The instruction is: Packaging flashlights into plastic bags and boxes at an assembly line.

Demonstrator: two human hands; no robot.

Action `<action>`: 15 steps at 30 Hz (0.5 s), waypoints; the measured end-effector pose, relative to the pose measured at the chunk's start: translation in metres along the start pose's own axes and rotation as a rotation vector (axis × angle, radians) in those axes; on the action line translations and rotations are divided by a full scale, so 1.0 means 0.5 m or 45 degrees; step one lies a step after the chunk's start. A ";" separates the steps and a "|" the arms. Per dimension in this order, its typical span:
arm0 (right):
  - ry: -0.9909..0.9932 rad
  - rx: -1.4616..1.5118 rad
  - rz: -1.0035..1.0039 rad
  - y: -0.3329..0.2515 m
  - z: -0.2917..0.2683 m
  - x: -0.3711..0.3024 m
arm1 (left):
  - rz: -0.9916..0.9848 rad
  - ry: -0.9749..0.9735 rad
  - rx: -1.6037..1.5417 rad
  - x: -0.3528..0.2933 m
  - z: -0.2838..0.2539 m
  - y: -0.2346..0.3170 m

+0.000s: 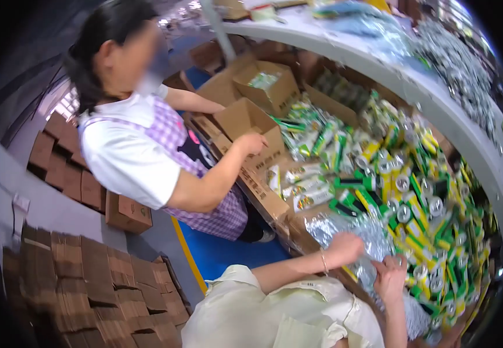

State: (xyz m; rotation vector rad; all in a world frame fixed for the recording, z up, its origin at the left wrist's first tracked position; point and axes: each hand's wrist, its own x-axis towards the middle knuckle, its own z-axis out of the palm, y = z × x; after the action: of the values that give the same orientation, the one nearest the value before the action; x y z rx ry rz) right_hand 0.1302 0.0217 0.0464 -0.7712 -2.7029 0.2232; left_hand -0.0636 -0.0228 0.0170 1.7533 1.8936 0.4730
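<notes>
My left hand [345, 249], with a thin bracelet at the wrist, is closed over a heap of clear plastic bags [324, 227] at the table's near edge. Just to its right my right hand [389, 279] has its fingers bent together, the tips close to the left hand. Thin clear plastic shows between the two hands, and both seem to pinch it; its far ends merge with the heap. Beyond and to the right lies a big pile of green and yellow packaged items [414, 214] with clear round ends.
Across the table's left corner a co-worker [147, 139] in a checked apron handles an open carton [263, 145]. Another carton [272, 87] stands behind it. A white shelf [344, 37] carrying plastic bags overhangs the pile. Stacked flat cardboard [95, 284] is at the lower left.
</notes>
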 end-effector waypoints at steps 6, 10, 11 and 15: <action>-0.477 -0.309 0.261 0.037 -0.012 0.001 | -0.145 0.090 0.361 0.008 -0.077 -0.095; -0.331 0.224 0.281 0.086 -0.027 -0.059 | -0.061 0.215 0.115 0.013 -0.061 -0.104; -0.249 0.405 0.223 0.115 -0.024 -0.069 | 0.003 0.245 0.032 0.027 -0.051 -0.104; 0.286 0.331 0.992 0.233 -0.094 -0.015 | -0.139 0.067 -0.185 0.059 -0.030 -0.079</action>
State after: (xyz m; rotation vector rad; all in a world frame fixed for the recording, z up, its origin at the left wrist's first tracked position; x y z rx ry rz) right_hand 0.2087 0.1186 0.0610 -1.6082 -1.9904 0.6023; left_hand -0.1053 0.0036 0.0027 1.5504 1.9279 0.6049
